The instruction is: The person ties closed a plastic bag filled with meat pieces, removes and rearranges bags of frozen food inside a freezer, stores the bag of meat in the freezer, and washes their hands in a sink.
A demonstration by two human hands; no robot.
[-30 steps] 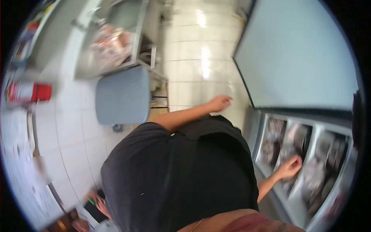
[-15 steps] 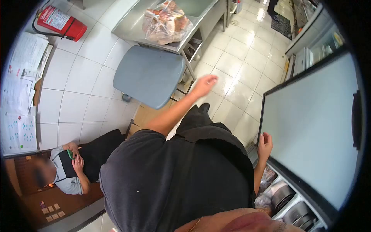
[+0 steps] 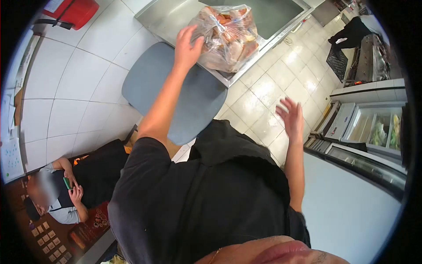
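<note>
A knotted clear plastic bag (image 3: 235, 42) full of orange-brown and pale chunks, probably meat, sits on the corner of a steel sink counter (image 3: 165, 20). My left hand (image 3: 189, 48) reaches to the bag's left side, its fingers and thumb spread. Whether the fingertips touch the plastic I cannot tell. Over the tiled floor, my right hand (image 3: 291, 118) is raised with fingers apart and nothing in it. Below the counter's front edge is a grey chair or stool top (image 3: 171, 97), under my left forearm.
A pale fridge or freezer door (image 3: 347, 202) stands at my right, with a glass-front fridge (image 3: 373, 127) beyond. Behind on the left, a person (image 3: 74, 189) holds a green phone. Another person (image 3: 351, 33) is far right. A fire extinguisher (image 3: 77, 13) hangs on the wall.
I have come closer to the counter. My left hand has moved up and left to the bag, its fingers opening. My right hand has risen away from the freezer door.
</note>
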